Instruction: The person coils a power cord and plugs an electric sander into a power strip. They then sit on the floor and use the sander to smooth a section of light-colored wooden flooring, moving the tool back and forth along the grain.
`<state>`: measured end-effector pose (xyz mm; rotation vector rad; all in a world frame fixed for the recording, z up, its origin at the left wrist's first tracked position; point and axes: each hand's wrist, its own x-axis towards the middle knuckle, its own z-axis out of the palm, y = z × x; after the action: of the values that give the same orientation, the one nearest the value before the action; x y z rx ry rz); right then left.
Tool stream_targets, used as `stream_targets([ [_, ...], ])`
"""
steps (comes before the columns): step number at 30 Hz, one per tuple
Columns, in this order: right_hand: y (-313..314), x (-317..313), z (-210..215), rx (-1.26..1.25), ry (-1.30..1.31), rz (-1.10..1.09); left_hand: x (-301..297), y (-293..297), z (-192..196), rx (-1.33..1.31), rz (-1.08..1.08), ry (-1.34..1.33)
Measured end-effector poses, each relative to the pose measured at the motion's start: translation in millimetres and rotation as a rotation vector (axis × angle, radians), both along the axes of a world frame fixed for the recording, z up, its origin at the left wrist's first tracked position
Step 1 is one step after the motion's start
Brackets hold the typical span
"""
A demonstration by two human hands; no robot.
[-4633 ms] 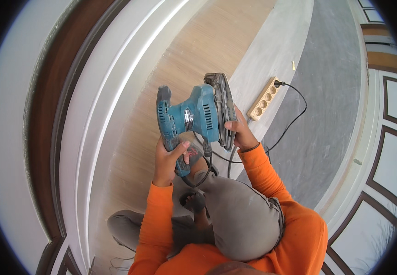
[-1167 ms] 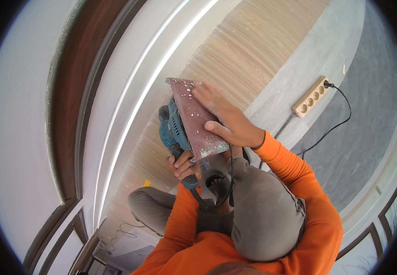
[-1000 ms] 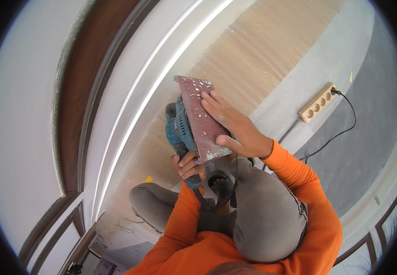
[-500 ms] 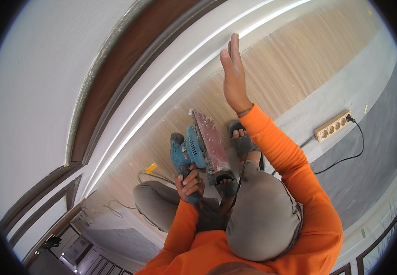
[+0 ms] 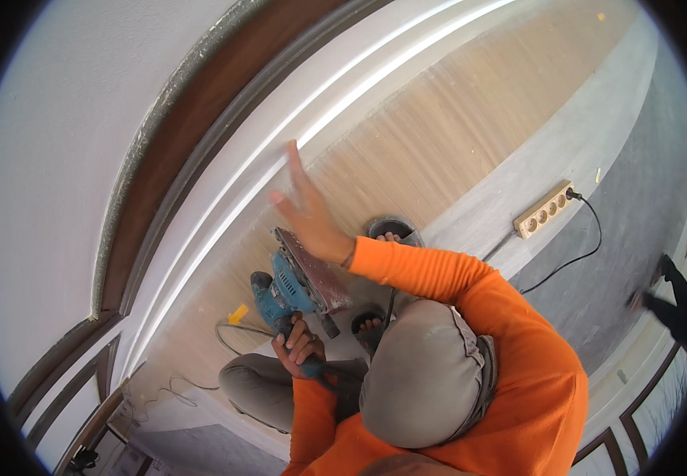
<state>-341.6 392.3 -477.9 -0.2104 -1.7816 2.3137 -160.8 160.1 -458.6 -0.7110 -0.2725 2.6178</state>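
Note:
My left hand (image 5: 299, 347) is wrapped round the rear handle of a blue power sander (image 5: 286, 287). The sander is turned on its side, with its dusty reddish sanding face (image 5: 316, 274) toward the right. Just beyond the sander, my right hand (image 5: 311, 222) reaches to the white wall moulding (image 5: 268, 170) with fingers stretched and spread, holding nothing. The fingertips are at the moulding's lower edge; whether they press on it I cannot tell. The right hand is slightly blurred.
A power strip (image 5: 546, 209) with a plugged-in black cord lies on the grey floor at right. Wood-look flooring (image 5: 438, 119) runs along the wall. A loose cable with a yellow tag (image 5: 238, 315) lies at left. Another person's dark-clothed leg (image 5: 673, 305) shows far right.
My right hand has swept left and nearer along the moulding. The sander stays in my left hand, tilted slightly differently. The view has shifted, and another person's leg has come in at right.

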Motion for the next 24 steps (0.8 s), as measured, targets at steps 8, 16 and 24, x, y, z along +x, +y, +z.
stream_targets([
  [8, 45, -44, -3, 0.09, -0.075, -0.349, -6, -20, 13, -0.129, -0.133, 0.023],
  [16, 55, -35, -5, 0.01, -0.064, -0.384, -13, -2, 24, -0.327, -0.217, -0.022],
  [24, 88, 76, 23, -0.129, -0.332, 0.131, -57, 17, 49, -1.157, -0.872, 0.278],
])
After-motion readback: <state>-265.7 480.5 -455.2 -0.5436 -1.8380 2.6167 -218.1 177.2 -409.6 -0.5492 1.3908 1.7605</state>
